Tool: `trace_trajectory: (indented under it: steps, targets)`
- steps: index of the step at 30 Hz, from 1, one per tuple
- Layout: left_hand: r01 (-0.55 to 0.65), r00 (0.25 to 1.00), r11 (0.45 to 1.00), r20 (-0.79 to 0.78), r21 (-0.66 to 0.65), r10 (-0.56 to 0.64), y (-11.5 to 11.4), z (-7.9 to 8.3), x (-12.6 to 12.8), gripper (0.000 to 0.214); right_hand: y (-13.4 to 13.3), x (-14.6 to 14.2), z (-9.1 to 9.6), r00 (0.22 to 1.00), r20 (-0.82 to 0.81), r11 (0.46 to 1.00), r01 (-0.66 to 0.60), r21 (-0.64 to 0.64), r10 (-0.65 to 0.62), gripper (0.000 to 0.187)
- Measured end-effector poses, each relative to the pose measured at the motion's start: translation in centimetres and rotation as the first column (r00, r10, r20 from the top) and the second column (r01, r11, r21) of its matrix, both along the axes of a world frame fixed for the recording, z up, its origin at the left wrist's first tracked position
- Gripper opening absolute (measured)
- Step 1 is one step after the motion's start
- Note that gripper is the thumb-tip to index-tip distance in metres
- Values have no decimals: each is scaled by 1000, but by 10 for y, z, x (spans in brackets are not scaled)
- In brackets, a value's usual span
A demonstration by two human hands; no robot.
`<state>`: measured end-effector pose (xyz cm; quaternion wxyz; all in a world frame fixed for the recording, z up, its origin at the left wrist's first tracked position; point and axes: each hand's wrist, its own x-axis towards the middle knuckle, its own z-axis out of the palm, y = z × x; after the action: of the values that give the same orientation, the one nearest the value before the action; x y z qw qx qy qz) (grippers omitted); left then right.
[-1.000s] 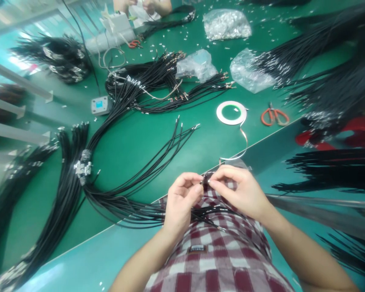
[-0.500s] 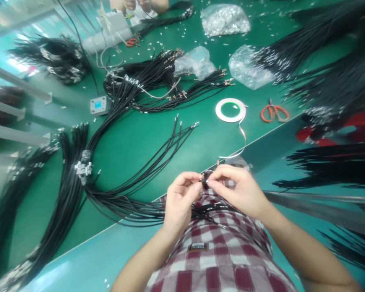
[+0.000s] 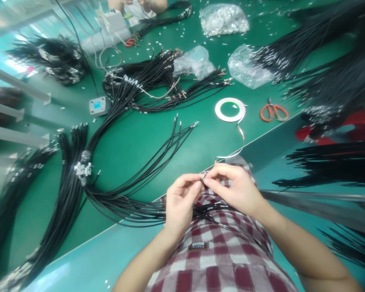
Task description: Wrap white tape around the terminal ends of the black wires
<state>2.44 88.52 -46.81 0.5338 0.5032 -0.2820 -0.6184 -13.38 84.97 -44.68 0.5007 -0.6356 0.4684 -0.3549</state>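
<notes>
Thumb and forefinger of my left hand [image 3: 181, 200] pinch the end of a thin black cable [image 3: 203, 177], just above my lap. My right hand [image 3: 237, 188] meets it from the other side, its fingertips closed on the same small tip. Whether a bit of tape lies between those fingers is too small to tell. Below both hands, a bundle of black cables [image 3: 130, 205] runs from the table across the checked cloth on my lap. A roll of copper foil tape [image 3: 218, 109] lies on the table, its loose strip [image 3: 241, 134] trailing down behind my right hand.
Orange-handled cutters [image 3: 273, 112] lie right of the roll. Clear plastic bags [image 3: 225, 19] of small parts and more cable bundles [image 3: 146, 77] cover the far table. A small grey box [image 3: 97, 106] stands at left. Another person's hands [image 3: 149, 5] show at the top. The table edge [image 3: 109, 228] slants before me.
My fingertips have drawn closer together at the cable tip, the right hand shifting slightly left. The tape strip's free end moved a little left. Everything else looks unchanged.
</notes>
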Motion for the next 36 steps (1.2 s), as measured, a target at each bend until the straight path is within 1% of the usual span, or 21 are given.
trace_trajectory:
  steps: [4,8,15,19,23,25,27,28,31,32,33,34,36]
  targets:
    - [13,1000,999,11,-36,-13,2,-2,-1,17,0,2,-2,1000,8,1000,13,7,-13,13]
    - [11,999,997,34,-81,-8,2,-4,-1,14,1,4,-4,999,28,999,45,-16,-45,12]
    - [11,998,995,59,-100,-5,4,-7,-1,13,3,8,-5,994,69,996,82,-19,-81,12]
    - [22,993,990,118,-140,-5,3,-6,-2,13,6,11,-8,989,86,993,119,2,-119,14]
    - [55,979,986,203,-156,-23,3,-3,-5,15,7,15,-12,979,114,985,166,52,-171,16]
    - [50,963,978,271,-201,6,4,-3,-7,18,7,16,-13,972,142,981,176,86,-187,16]
    - [53,919,950,386,-307,73,5,-6,-7,20,6,16,-13,968,162,977,175,122,-193,15]
    - [76,882,924,458,-374,113,6,-8,-7,21,5,16,-13,967,167,976,170,137,-192,15]
    - [228,724,812,651,-538,228,7,-17,-6,26,4,15,-13,966,176,973,162,165,-190,14]
    - [270,674,779,689,-566,266,8,-19,-5,29,4,15,-13,964,182,973,163,166,-193,14]
    - [298,633,758,714,-580,298,8,-21,-5,31,4,15,-14,963,186,973,166,164,-195,14]
    - [308,602,750,730,-585,323,8,-22,-5,33,5,15,-15,962,188,973,170,159,-199,14]
    - [292,576,764,744,-575,340,9,-23,-5,34,6,15,-16,963,182,975,177,135,-200,15]
